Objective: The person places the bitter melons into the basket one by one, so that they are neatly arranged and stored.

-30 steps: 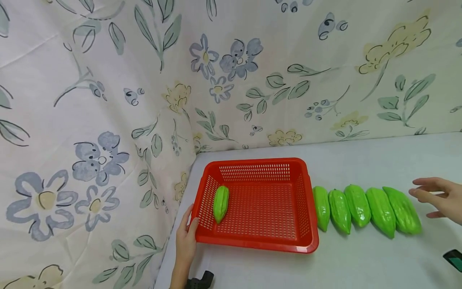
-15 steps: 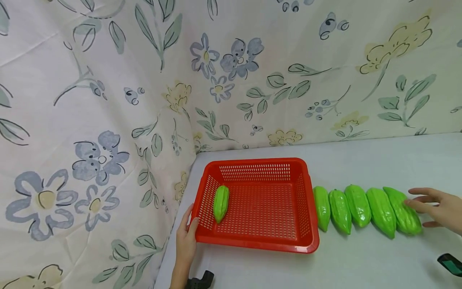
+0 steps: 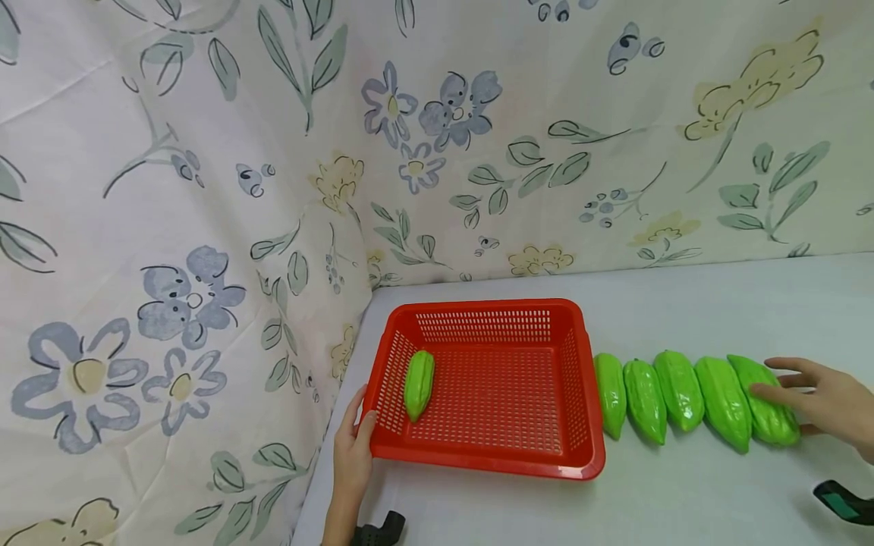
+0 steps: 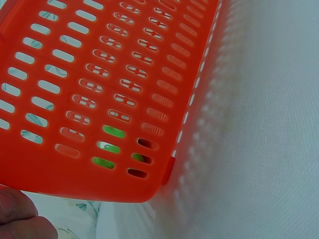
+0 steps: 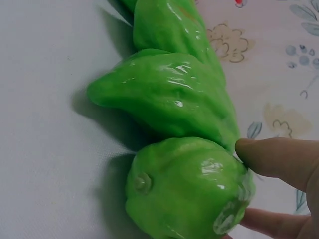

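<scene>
My left hand [image 3: 353, 455] grips the left front edge of a red plastic basket [image 3: 485, 466], its thumb over the rim; in the left wrist view, fingertips [image 4: 25, 224] show below the basket's perforated wall [image 4: 99, 179]. One glossy green ridged fruit [image 3: 419, 385] lies inside at the left. My right hand [image 3: 819, 398] is around the rightmost green ridged fruit [image 3: 770, 417] of a row outside. In the right wrist view, its thumb [image 5: 279, 157] lies at one side of that fruit [image 5: 184, 189] and another finger touches the opposite side. That fruit rests on the table.
Several more green fruits [image 3: 721, 402] lie in a close row from the basket's right wall to my right hand. The white table [image 3: 683, 500] meets floral cloth [image 3: 546, 205] behind and at the left. Black wrist gear [image 3: 378, 531] shows near each hand.
My right hand has moved left, from beside the row to around the rightmost green ridged fruit. The left hand, basket and fruits have kept their places.
</scene>
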Action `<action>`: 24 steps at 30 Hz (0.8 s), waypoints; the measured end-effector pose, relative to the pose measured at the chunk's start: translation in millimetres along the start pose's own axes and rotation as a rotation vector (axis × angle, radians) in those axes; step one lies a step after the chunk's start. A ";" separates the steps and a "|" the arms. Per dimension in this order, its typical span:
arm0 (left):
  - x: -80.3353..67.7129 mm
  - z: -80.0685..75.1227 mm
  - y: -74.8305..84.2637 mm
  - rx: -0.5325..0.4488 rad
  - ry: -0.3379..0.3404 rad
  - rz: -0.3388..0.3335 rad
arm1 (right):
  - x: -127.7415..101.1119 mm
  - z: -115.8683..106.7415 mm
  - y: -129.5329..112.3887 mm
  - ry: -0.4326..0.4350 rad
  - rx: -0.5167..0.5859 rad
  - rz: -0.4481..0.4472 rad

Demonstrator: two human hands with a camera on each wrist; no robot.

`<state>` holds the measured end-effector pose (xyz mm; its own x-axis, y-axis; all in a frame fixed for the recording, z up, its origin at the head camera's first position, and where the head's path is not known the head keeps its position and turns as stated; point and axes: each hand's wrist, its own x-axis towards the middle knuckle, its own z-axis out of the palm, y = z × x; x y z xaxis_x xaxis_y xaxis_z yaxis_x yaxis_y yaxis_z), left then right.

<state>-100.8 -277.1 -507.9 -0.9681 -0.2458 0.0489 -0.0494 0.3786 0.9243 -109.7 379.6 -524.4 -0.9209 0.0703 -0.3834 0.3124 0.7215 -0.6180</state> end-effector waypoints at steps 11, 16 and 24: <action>2.7 2.2 1.7 -0.012 -0.003 0.009 | -2.6 -0.7 -10.2 0.046 -0.050 -0.021; 3.5 3.4 1.8 -0.013 0.002 0.013 | 0.0 -3.3 -7.0 0.061 -0.049 -0.048; 5.6 3.9 1.2 -0.015 0.012 0.016 | 0.7 -8.6 -7.2 0.084 -0.048 -0.044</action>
<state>-107.2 -274.5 -508.0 -0.9656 -0.2507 0.0687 -0.0299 0.3695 0.9288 -114.6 380.4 -514.3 -0.9504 0.0940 -0.2966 0.2617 0.7570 -0.5987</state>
